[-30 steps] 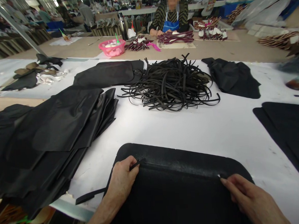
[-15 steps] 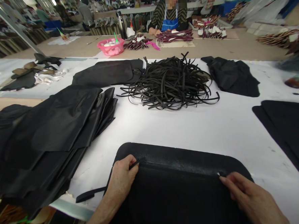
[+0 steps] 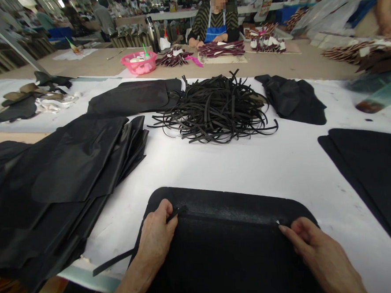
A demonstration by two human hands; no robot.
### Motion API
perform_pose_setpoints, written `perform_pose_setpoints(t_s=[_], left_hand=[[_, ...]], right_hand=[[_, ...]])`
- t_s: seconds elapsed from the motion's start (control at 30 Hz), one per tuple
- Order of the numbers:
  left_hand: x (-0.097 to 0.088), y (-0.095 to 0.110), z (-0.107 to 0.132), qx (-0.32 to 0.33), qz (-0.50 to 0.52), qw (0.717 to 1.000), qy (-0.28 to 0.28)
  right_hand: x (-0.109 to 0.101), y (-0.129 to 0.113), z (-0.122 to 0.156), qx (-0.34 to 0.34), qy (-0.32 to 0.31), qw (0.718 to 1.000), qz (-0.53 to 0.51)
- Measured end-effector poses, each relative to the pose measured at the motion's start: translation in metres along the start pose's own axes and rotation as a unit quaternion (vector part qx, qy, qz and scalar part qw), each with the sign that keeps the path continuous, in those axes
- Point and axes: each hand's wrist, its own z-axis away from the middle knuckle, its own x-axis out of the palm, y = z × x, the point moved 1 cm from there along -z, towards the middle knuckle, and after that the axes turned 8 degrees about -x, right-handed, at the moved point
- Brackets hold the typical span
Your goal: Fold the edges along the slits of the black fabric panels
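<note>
A black panel (image 3: 228, 250) with rounded corners lies in front of me, a greyish shiny band along its far part. Closed in a pinch, my left hand (image 3: 157, 233) holds a narrow black strip (image 3: 114, 262) over the panel's far left. One end of the strip pokes past my fingertips; its tail hangs out left over the table edge. At the panel's far right, my right hand (image 3: 312, 243) is pinched shut low over the surface. A tiny whitish tip shows at its fingertips, too small to name.
A tangled heap of black strips (image 3: 218, 112) lies beyond the panel. Black sheets are stacked at left (image 3: 77, 162), with more panels (image 3: 372, 166) at right. A pink basket (image 3: 139, 63) stands on the far table, where a person in a blue apron (image 3: 215, 32) sits.
The view has shifted slightly, so most things sit a little further left. The strip's tail, curled before, now lies straighter. Both hands keep their pinch. Someone's arm has appeared at far right.
</note>
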Motion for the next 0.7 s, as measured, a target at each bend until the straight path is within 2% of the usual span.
perform_pose_setpoints(t_s=[0.17, 0.33, 0.47, 0.5, 0.57, 0.63, 0.7], left_hand=[[-0.001, -0.005, 0.003, -0.006, -0.009, 1.0, 0.024], [-0.014, -0.016, 0.004, 0.001, 0.032, 0.998, 0.046], [-0.023, -0.022, 0.014, 0.035, 0.055, 0.995, 0.072], [-0.023, -0.021, 0.018, 0.065, 0.042, 0.994, 0.08], [-0.016, -0.015, 0.027, 0.177, 0.005, 0.979, 0.103], [-0.002, -0.005, 0.034, 0.338, -0.029, 0.931, 0.136], [0.016, 0.007, 0.039, 0.475, -0.073, 0.866, 0.133]], right_hand=[[0.0, 0.0, 0.001, -0.001, 0.044, 0.999, -0.024], [-0.006, 0.012, 0.002, -0.003, 0.05, 0.987, -0.152], [-0.012, 0.015, 0.006, 0.021, 0.053, 0.963, -0.264], [-0.014, 0.013, 0.007, 0.026, 0.051, 0.955, -0.292], [-0.015, 0.008, 0.008, 0.025, 0.035, 0.937, -0.346], [-0.015, 0.002, 0.008, 0.012, 0.017, 0.921, -0.39], [-0.015, -0.001, 0.007, -0.001, 0.006, 0.91, -0.416]])
